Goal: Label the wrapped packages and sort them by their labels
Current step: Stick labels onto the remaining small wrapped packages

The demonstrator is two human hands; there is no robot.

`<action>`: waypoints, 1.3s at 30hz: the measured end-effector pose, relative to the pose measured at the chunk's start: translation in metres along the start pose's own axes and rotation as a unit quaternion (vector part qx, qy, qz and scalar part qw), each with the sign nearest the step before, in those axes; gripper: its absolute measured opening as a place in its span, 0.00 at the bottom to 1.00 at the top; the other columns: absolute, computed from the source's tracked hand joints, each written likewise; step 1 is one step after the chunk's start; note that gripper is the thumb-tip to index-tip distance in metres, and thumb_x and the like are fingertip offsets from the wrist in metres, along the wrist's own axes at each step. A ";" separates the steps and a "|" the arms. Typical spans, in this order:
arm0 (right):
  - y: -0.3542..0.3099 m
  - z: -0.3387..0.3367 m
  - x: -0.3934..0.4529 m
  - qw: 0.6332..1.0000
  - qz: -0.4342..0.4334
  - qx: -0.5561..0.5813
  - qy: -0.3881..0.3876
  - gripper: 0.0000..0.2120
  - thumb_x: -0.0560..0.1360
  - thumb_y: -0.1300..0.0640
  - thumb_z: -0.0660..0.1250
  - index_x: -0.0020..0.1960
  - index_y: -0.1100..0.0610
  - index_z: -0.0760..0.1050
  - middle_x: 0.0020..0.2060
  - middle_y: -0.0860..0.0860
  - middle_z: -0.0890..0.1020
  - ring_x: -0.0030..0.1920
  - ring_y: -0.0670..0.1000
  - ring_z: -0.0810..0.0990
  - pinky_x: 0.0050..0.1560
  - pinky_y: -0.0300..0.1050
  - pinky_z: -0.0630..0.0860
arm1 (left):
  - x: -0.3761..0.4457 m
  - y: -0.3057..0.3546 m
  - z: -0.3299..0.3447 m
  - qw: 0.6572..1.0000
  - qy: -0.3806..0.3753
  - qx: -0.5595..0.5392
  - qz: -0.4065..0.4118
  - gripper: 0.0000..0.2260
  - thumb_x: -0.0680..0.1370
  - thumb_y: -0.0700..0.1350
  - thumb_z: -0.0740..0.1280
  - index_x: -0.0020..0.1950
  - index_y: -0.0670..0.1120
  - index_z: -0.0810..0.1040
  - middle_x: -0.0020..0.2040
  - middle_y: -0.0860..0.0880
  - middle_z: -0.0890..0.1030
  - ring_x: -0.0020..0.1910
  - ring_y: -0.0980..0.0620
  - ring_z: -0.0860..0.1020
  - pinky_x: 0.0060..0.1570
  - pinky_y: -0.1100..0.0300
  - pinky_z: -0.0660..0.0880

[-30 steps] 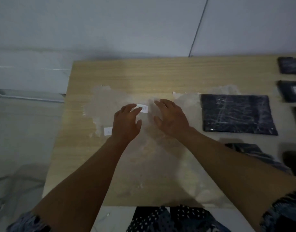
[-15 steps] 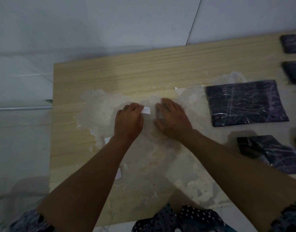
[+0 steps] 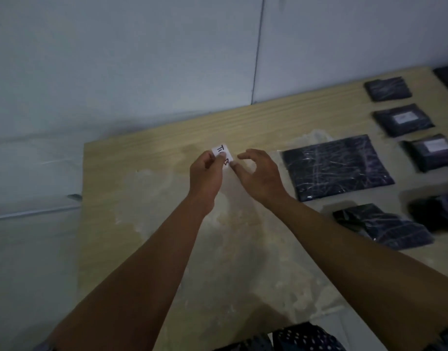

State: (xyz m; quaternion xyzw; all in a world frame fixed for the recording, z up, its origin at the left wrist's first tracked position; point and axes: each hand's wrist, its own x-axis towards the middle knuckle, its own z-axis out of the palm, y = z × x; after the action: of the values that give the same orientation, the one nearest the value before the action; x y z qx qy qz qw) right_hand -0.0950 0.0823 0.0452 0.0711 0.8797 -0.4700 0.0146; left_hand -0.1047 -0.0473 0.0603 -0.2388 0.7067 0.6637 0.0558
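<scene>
A small white label (image 3: 222, 153) with dark handwriting, partly covered, is held up at frame centre, above the surface (image 3: 141, 198). It's pinched in the left hand (image 3: 206, 176) grip; the right hand (image 3: 260, 176) grip is loosely curled, thumb tip touching the label's edge.

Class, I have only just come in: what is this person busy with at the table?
A person stands at a wooden table, labelling wrapped packages. The left hand pinches a small white label with handwriting on it, while the right hand touches its lower corner with the thumb. A large dark wrapped package lies to the right without a visible label. Two smaller packages beyond it already carry white labels.
</scene>
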 end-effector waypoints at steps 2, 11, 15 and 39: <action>-0.002 -0.017 -0.004 0.999 0.019 0.046 0.009 0.09 0.75 0.46 0.72 0.52 0.48 0.79 0.57 0.44 0.77 0.59 0.43 0.73 0.59 0.35 0.65 | -0.011 0.009 0.011 1.000 -0.023 -0.016 -0.001 0.08 0.76 0.47 0.70 0.44 0.43 0.80 0.40 0.48 0.78 0.40 0.53 0.74 0.43 0.55 0.71; 0.014 -0.126 -0.024 0.999 -0.026 -0.003 0.045 0.05 0.73 0.55 0.71 0.40 0.52 0.77 0.56 0.49 0.80 0.54 0.47 0.77 0.52 0.38 0.69 | -0.073 0.042 0.074 0.987 -0.085 0.066 0.120 0.05 0.73 0.44 0.73 0.48 0.47 0.83 0.42 0.53 0.84 0.40 0.58 0.81 0.42 0.61 0.77; 0.030 -0.194 -0.036 0.992 -0.059 -0.104 0.048 0.05 0.71 0.53 0.70 0.40 0.51 0.75 0.53 0.49 0.79 0.53 0.52 0.78 0.53 0.47 0.75 | -0.092 0.054 0.111 0.941 -0.104 0.201 0.253 0.03 0.72 0.44 0.74 0.43 0.47 0.82 0.38 0.53 0.83 0.37 0.60 0.79 0.38 0.67 0.73; 0.189 -0.452 0.010 0.944 -0.142 -0.252 0.161 0.27 0.73 0.38 0.61 0.64 0.54 0.76 0.58 0.52 0.81 0.59 0.55 0.78 0.60 0.57 0.74 | -0.145 0.081 0.402 0.892 -0.039 0.284 0.348 0.04 0.74 0.47 0.71 0.40 0.51 0.79 0.43 0.52 0.83 0.45 0.50 0.80 0.46 0.55 0.77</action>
State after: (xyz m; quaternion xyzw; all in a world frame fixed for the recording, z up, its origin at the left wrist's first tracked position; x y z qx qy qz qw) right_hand -0.0604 0.5617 0.1409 0.0136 0.9610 -0.2124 -0.1768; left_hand -0.1062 0.3792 0.1467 0.0746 0.9002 0.4203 -0.0860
